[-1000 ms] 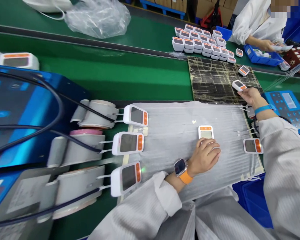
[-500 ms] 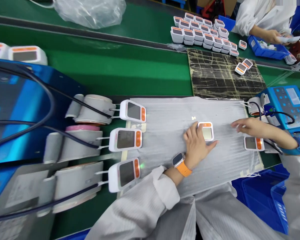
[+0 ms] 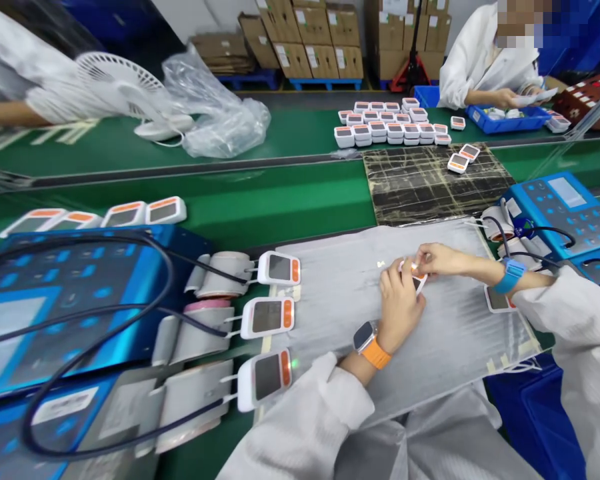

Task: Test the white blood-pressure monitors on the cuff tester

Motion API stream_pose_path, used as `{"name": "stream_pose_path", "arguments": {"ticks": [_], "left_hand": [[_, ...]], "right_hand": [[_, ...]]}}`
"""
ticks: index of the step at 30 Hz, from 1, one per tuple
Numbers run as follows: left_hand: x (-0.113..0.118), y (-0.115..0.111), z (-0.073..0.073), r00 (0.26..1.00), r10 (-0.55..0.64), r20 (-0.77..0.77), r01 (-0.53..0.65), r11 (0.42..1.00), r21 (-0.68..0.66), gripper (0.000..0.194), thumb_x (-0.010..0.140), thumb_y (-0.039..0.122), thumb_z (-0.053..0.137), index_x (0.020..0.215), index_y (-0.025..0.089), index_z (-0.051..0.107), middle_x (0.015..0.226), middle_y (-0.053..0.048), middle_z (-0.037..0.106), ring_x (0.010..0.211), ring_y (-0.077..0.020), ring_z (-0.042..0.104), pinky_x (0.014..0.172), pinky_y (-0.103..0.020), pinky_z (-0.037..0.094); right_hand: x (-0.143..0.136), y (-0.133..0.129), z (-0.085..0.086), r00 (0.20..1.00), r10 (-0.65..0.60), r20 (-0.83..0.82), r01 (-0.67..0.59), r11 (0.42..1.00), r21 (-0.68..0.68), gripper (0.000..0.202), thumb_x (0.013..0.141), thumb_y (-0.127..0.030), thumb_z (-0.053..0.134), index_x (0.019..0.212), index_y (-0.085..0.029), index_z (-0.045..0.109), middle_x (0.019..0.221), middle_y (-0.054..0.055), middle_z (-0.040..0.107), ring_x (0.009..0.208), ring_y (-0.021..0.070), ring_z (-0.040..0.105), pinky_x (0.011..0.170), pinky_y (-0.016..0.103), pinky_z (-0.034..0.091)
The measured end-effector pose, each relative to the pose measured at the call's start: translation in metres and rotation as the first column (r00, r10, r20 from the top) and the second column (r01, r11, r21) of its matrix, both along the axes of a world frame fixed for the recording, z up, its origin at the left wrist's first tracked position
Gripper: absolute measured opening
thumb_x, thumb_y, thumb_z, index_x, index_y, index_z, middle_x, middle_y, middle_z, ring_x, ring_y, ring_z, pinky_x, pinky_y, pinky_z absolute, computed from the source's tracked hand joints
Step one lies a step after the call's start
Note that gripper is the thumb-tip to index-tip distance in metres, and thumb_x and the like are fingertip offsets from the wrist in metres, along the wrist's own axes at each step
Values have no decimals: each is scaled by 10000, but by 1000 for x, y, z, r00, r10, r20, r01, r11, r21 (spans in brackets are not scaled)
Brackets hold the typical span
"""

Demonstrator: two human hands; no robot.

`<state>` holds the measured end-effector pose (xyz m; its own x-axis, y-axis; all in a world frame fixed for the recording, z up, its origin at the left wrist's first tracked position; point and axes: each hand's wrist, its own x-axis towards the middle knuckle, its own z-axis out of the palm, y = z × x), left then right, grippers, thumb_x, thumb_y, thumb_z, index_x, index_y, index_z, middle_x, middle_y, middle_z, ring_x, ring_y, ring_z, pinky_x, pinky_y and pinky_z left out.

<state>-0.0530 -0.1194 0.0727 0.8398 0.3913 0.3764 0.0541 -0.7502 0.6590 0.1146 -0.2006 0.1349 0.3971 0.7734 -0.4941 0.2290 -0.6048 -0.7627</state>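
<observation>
My left hand (image 3: 401, 297), with an orange-strapped watch at the wrist, is closed around a small white digital monitor (image 3: 419, 283) with orange buttons. The monitor is tilted over the grey mat (image 3: 330, 320), and my fingers cover much of it. At its upper edge, the fingertips of my right hand (image 3: 436, 259) are pinched together against it; a blue band circles that wrist. Another monitor (image 3: 497, 300) lies partly hidden under my right forearm. Along the mat's left side sit three similar monitors, the top (image 3: 279, 268), middle (image 3: 267, 317) and bottom (image 3: 264, 380) ones, tubed to wrapped cuffs.
Blue test boxes (image 3: 80, 293) with looping black cables stand at left, and another blue box (image 3: 563, 200) at right. Beyond the mat lie a black taped board (image 3: 430, 190) with two monitors and stacked monitors (image 3: 390, 127). A co-worker (image 3: 473, 67) handles something white over a blue tray (image 3: 513, 121).
My right hand has moved left from above the right-hand monitor to the one in my left hand. That monitor has been tilted up from lying flat. The view has lifted, showing more background.
</observation>
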Motion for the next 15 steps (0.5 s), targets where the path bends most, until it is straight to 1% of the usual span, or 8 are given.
{"name": "stream_pose_path", "arguments": {"ticks": [1, 3, 5, 7, 8, 11, 13, 15], "left_hand": [[11, 1, 3, 1000, -17, 21, 17, 999, -38, 868, 671, 1, 646, 1464, 189, 345, 1365, -175, 473, 1234, -370, 476, 1064, -592, 399], [41, 3, 7, 994, -68, 90, 82, 982, -172, 876, 648, 7, 676, 1452, 186, 376, 1355, -168, 471, 1276, -361, 467, 1102, -570, 394], [79, 0, 5, 978, -112, 176, 168, 922, -348, 879, 622, 23, 729, 1423, 204, 416, 1351, -146, 476, 1292, -332, 482, 1131, -529, 396], [117, -6, -2, 960, -133, 245, 245, 823, -512, 874, 595, 26, 778, 1384, 224, 459, 1341, -120, 500, 1273, -303, 515, 1141, -501, 399], [134, -10, -6, 952, -143, 270, 279, 768, -577, 871, 582, 24, 797, 1365, 230, 477, 1336, -111, 516, 1258, -294, 532, 1140, -495, 402], [170, -20, -20, 937, -185, 297, 345, 629, -697, 846, 556, 4, 825, 1313, 223, 516, 1329, -107, 556, 1210, -282, 575, 1116, -493, 427], [180, -23, -30, 934, -214, 285, 356, 590, -725, 821, 553, -11, 821, 1287, 212, 528, 1335, -114, 566, 1187, -276, 592, 1099, -496, 444], [182, -22, -39, 930, -234, 284, 368, 582, -725, 814, 561, -10, 817, 1286, 214, 523, 1363, -121, 557, 1189, -270, 597, 1090, -498, 455]], "right_hand": [[12, -9, 7, 999, -13, 41, 12, 1000, 16, 154, 886, -368, 649, 887, -222, 601, 818, 43, 720, 703, 203, 679, 620, 313, 578], [43, -29, 19, 942, -53, 332, 42, 998, 40, 172, 927, -368, 599, 960, -200, 617, 954, 90, 733, 815, 238, 696, 727, 366, 591], [75, -48, 23, 686, -43, 726, 49, 999, 13, 163, 883, -270, 646, 999, -156, 651, 1096, 165, 711, 1006, 311, 673, 885, 442, 558], [102, -64, 18, 450, 86, 889, 7, 995, -99, 226, 806, -150, 685, 1028, -106, 686, 1187, 220, 682, 1171, 366, 610, 1023, 487, 483], [111, -69, 13, 406, 160, 900, -26, 986, -164, 229, 795, -112, 676, 1021, -92, 703, 1194, 227, 683, 1211, 368, 592, 1078, 493, 439], [126, -79, -7, 409, 246, 879, -88, 969, -230, 178, 871, -92, 581, 940, -111, 745, 1101, 181, 736, 1148, 303, 643, 1171, 471, 337], [132, -83, -17, 433, 183, 883, -75, 983, -167, 211, 910, -113, 544, 924, -132, 754, 1049, 147, 754, 1072, 278, 671, 1164, 469, 340], [136, -86, -22, 463, 117, 879, -90, 992, -85, 191, 907, -145, 577, 975, -137, 756, 1045, 136, 754, 1051, 279, 670, 1110, 461, 395]]}}
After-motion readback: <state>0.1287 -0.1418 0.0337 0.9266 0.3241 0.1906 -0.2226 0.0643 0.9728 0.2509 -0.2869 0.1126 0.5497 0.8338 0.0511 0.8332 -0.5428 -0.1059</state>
